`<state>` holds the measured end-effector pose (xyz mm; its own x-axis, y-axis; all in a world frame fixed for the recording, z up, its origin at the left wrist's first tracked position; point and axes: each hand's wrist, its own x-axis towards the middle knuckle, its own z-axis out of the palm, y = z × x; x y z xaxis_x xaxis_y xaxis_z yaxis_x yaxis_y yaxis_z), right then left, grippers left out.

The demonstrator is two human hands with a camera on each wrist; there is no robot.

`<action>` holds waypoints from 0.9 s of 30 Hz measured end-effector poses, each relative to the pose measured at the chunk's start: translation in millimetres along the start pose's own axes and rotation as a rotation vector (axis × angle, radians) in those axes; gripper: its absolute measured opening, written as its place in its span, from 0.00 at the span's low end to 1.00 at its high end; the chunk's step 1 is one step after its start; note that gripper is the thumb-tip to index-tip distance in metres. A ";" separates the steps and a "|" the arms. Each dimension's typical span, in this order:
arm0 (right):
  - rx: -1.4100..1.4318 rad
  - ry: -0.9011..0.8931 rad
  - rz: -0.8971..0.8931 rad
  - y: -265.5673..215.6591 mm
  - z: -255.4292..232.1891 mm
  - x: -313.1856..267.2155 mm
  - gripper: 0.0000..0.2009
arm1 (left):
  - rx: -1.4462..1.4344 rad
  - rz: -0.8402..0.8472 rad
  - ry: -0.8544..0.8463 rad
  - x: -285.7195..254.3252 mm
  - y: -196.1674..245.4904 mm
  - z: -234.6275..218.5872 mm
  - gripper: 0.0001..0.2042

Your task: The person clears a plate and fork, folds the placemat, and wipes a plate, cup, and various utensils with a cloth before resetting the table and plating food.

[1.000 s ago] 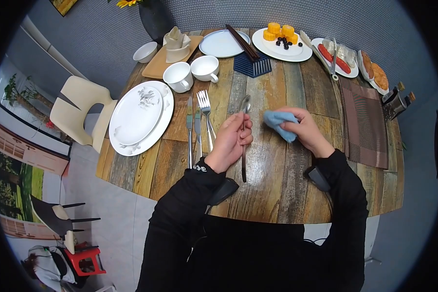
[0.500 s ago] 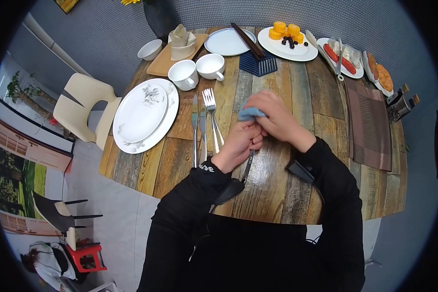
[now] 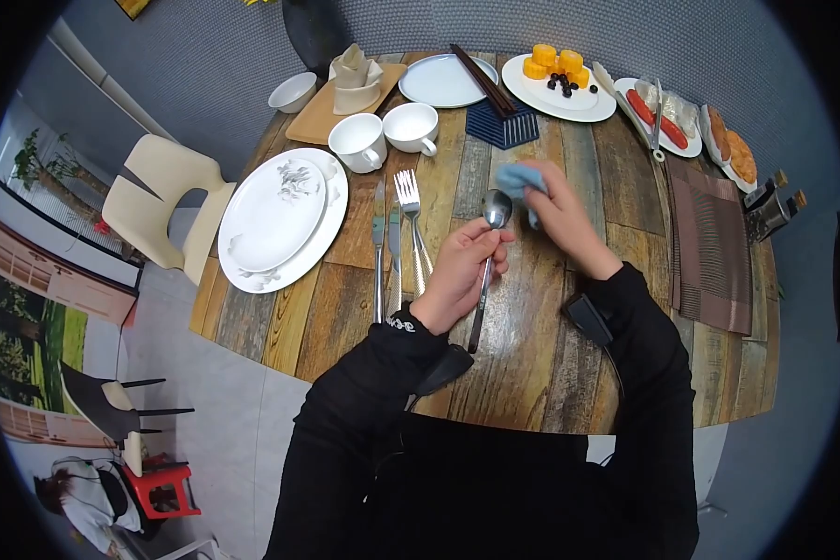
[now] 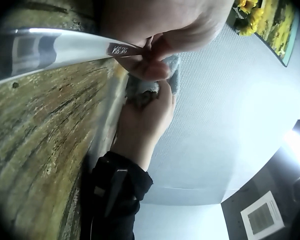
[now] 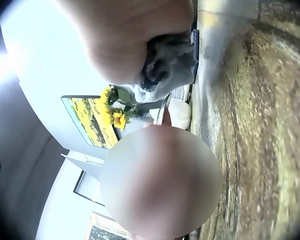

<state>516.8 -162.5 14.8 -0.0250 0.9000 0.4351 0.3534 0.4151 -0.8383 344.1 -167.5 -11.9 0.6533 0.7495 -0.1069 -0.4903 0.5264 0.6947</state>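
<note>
In the head view my left hand point(image 3: 461, 271) pinches a metal spoon point(image 3: 497, 209) by its handle just below the bowl. The bowl points away from me, and the dark handle end reaches back toward the table's near edge. The left wrist view shows the spoon handle point(image 4: 55, 50) large, running up to the pinching fingers. My right hand point(image 3: 562, 217) holds a crumpled blue cloth point(image 3: 521, 179) beside the spoon's bowl, slightly beyond it. Seen from the right wrist, the cloth point(image 5: 170, 65) bunches under the palm. Left of the left hand lie two forks point(image 3: 409, 196) and two knives point(image 3: 379, 252).
Stacked plates point(image 3: 275, 219) stand at the left, with two white cups point(image 3: 357, 142) behind. A wooden tray point(image 3: 308, 124) with a folded napkin, a plate of corn point(image 3: 555, 105), a sausage plate point(image 3: 693, 149) and breads line the far edge. A brown placemat point(image 3: 714, 252) lies right.
My right hand with the cloth first came over onto the spoon's bowl, then drew off to the right, uncovering it. The left hand kept its hold on the spoon.
</note>
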 end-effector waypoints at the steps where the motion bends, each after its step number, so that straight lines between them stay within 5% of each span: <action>1: -0.174 -0.033 -0.164 -6.6 0.8 -0.8 0.16 | 0.020 -0.018 0.001 0.7 -0.5 -2.1 0.06; 7: -0.223 -0.309 -0.275 -26.9 5.5 -12.2 0.20 | -0.074 0.182 0.019 1.9 -4.7 4.1 0.14; 11: -0.182 -0.447 -0.280 -30.0 8.0 -26.6 0.20 | -0.189 0.116 -0.042 1.2 4.8 2.0 0.22; 14: -0.130 -0.542 -0.258 -31.5 7.2 -35.3 0.21 | -0.348 0.009 -0.003 -5.4 11.7 11.2 0.17; 24: -0.011 -0.856 -0.225 -56.0 5.4 -60.8 0.18 | -0.374 0.063 -0.048 -4.8 13.1 11.6 0.15; 27: -0.026 -0.871 -0.212 -56.8 5.5 -60.6 0.18 | -0.096 0.077 0.038 -3.1 9.8 6.2 0.10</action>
<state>493.0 -239.9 34.2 -0.7894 0.5906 0.1676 0.2815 0.5908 -0.7561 340.9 -167.1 -0.3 0.5900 0.8030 -0.0844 -0.5921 0.5014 0.6309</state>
